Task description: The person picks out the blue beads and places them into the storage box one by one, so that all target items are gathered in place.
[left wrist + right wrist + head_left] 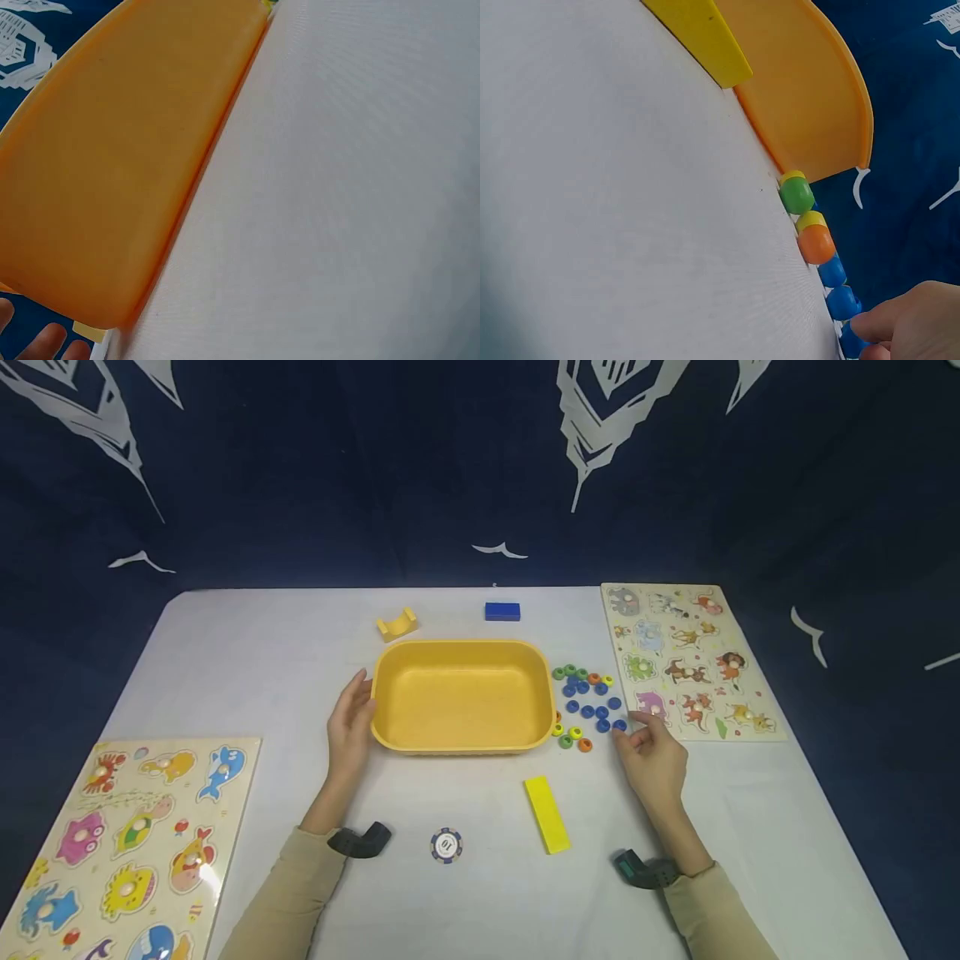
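A yellow plastic tray (462,752) stands mid-table with nothing in it. My left hand (351,727) is at its left end, fingers relaxed along the wall; in the left wrist view a few fingertips (45,341) show past the tray's corner. To the tray's right lie several small beads in blue, green, orange and yellow. My right hand (654,764) is at the right edge of this group, thumb and index finger pinching a blue bead (619,725) at the table surface. In the right wrist view the thumb (874,322) overlaps that bead.
A yellow block (547,815) and a poker chip (446,845) lie in front of the tray. Behind it are a blue block (502,612) and a yellow curved block (397,625). Animal puzzle boards lie at the front left (165,827) and back right (675,643).
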{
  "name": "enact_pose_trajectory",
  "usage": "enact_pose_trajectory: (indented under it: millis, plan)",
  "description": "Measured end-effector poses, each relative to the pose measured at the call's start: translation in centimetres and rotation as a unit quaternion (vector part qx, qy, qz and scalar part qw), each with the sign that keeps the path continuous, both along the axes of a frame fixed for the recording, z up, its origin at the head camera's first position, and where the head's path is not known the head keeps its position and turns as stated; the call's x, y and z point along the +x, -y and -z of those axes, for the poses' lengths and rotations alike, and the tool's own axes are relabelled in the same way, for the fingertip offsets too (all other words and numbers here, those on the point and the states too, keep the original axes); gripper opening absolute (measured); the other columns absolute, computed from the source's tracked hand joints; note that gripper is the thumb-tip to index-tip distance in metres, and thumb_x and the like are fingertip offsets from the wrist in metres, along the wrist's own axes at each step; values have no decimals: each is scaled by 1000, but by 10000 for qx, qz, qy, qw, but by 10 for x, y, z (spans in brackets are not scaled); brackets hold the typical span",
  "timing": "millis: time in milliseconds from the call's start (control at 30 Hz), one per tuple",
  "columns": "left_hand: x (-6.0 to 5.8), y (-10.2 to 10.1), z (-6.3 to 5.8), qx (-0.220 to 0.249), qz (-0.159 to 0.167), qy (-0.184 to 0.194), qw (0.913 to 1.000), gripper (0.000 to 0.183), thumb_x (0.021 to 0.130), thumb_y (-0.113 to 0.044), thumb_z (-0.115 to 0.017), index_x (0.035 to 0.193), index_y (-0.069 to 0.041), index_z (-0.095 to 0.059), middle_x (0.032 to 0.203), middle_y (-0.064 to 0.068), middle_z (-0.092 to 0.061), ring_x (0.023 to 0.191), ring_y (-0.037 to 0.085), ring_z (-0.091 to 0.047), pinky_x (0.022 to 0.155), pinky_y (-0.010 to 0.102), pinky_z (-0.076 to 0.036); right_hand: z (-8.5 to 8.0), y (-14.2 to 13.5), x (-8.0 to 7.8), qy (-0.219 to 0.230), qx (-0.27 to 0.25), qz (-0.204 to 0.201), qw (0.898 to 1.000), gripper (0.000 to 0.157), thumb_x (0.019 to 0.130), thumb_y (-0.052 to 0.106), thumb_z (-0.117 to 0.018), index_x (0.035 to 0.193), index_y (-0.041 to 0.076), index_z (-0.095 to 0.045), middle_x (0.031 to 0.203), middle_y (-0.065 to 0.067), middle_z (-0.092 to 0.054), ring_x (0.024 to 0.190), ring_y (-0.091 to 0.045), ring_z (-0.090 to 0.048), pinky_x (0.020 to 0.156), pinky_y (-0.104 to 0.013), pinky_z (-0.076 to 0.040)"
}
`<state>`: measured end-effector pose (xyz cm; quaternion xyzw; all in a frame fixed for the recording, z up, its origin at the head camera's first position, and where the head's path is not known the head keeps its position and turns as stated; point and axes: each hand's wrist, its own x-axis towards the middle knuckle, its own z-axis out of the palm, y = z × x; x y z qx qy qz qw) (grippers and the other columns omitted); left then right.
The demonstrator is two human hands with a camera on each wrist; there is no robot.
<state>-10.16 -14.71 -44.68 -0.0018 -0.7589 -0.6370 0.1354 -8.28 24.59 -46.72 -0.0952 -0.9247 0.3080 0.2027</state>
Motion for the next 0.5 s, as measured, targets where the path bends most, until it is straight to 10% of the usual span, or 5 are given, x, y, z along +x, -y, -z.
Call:
enact_pose_trajectory:
  millis: [500]
  plan:
    - [5, -3, -13, 92, 115, -98, 9998, 39, 91, -4, -43, 129, 0, -42, 114, 23, -52, 102, 24, -47, 82, 11, -41, -26, 11, -6, -357, -326, -140, 9987, 23, 77, 17, -68, 97, 7, -64, 65, 0, -57, 47, -8, -38, 38, -17, -26]
